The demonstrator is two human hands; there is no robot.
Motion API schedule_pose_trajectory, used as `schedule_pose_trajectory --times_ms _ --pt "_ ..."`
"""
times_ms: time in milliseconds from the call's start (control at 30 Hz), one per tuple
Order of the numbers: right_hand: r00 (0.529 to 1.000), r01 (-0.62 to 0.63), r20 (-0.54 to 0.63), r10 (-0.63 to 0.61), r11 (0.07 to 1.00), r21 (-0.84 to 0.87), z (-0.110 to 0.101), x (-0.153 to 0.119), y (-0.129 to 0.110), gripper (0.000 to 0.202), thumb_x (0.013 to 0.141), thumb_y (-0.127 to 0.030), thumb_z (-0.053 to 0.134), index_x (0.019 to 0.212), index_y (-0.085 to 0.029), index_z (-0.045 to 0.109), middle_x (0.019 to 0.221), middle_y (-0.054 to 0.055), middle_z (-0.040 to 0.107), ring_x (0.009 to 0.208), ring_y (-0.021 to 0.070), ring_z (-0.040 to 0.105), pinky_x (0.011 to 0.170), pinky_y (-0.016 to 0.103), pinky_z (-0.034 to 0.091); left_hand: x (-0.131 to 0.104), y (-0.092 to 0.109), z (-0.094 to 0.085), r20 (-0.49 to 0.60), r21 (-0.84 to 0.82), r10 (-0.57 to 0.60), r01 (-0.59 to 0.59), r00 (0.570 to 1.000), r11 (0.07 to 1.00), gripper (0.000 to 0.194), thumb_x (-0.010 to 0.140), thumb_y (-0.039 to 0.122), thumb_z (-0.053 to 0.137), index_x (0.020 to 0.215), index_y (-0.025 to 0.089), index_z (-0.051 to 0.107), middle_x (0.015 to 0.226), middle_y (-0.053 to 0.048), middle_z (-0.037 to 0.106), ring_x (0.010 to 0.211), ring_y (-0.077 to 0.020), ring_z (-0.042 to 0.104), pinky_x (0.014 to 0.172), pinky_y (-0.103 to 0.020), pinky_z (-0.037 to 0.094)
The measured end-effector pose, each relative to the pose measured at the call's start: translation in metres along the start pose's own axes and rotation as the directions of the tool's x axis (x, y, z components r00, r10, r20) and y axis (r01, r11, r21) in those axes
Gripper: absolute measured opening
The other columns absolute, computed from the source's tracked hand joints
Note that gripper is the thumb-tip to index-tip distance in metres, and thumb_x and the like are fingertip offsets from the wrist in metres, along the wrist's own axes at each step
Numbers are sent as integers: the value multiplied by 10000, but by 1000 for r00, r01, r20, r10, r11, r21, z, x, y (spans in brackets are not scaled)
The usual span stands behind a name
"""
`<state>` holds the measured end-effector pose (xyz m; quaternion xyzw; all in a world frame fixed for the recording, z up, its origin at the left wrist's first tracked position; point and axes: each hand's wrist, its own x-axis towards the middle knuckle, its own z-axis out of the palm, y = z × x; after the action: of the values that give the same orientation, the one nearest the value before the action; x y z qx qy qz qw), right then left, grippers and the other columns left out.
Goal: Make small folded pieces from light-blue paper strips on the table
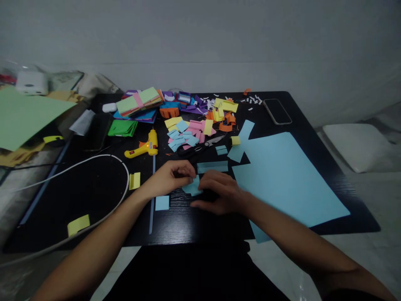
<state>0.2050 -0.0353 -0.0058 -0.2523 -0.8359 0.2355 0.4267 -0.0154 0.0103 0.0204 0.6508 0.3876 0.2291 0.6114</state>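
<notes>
Just above the black table, my left hand (175, 176) has its thumb and fingers closed on a small light-blue piece of paper (191, 188). The fingertips of my right hand (221, 193) rest against this paper's right edge, while its thumb is stretched out apart from them. A folded blue paper strip (212, 167) lies just beyond my fingers. Closer to my left wrist is a small blue paper square (162, 202). Dark-handled scissors (202, 146) lie behind my hands, next to a pile of blue, pink and yellow paper pieces (188, 134).
A large blue paper sheet (288, 179) covers the table's right side, below a phone (277, 111). On the left are a yellow glue gun (142, 145), a long glue stick (152, 213) and a looping white cable (125, 167). Bundled coloured papers (139, 101) and scraps line the back.
</notes>
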Motion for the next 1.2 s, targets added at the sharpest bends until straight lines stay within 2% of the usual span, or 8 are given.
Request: schedule_pose_trajectory --times_ms 100,200,300,400,533,867,1033,1200 --pt "980 -172 -84 181 980 102 -3 4 -2 209 905 -378 738 1018 -219 662 836 50 706 758 200 678 721 350 559 -1 0 1 -9 9 -8 8 1000 1000 78 786 202 710 846 156 689 687 12 665 611 -108 589 578 -215 429" --pt "851 -475 -147 503 859 191 -5 10 3 125 942 -321 676 966 -199 681 817 37 712 717 171 665 686 315 534 -3 1 2 -28 21 -10 11 1000 1000 69 796 197 704 851 157 695 666 25 635 591 -99 560 564 -209 406" --pt "758 -625 49 651 702 340 -5 14 11 194 920 -366 703 876 -177 692 743 19 702 634 148 647 619 281 517 -3 0 2 -48 32 4 -3 999 999 89 802 212 710 867 153 699 667 21 630 598 -103 559 570 -214 410" --pt "718 -674 194 669 598 434 -4 14 15 245 900 -400 723 833 -166 695 679 6 687 596 140 649 600 267 519 -4 0 3 -56 61 9 -6 998 998 104 816 231 711 884 153 705 669 14 635 602 -109 560 570 -217 413" --pt "705 -685 233 670 558 469 -4 14 14 261 891 -408 729 809 -162 696 642 1 682 584 140 652 604 267 523 -5 -1 3 -40 94 13 -9 999 996 117 826 251 717 896 157 711 679 11 642 609 -116 573 574 -221 428" --pt "722 -681 175 670 640 357 -1 12 18 194 889 -340 691 820 -159 697 677 -7 637 611 121 563 587 246 435 -5 -5 2 -45 145 59 -52 997 988 160 862 309 749 912 157 757 777 -22 735 697 -134 652 638 -226 483" --pt "762 -642 136 633 713 281 0 10 18 186 904 -338 686 843 -164 710 690 -5 639 619 120 541 591 251 418 -5 -5 1 -62 187 50 -37 997 982 175 875 327 744 896 154 760 730 -10 705 671 -128 626 616 -221 460" --pt "760 -642 154 632 690 336 -3 11 17 199 907 -362 714 895 -164 735 714 8 676 645 136 593 615 262 462 -5 -2 1 -86 187 59 -42 995 981 160 868 316 748 897 159 763 731 -6 708 675 -125 625 614 -215 460"
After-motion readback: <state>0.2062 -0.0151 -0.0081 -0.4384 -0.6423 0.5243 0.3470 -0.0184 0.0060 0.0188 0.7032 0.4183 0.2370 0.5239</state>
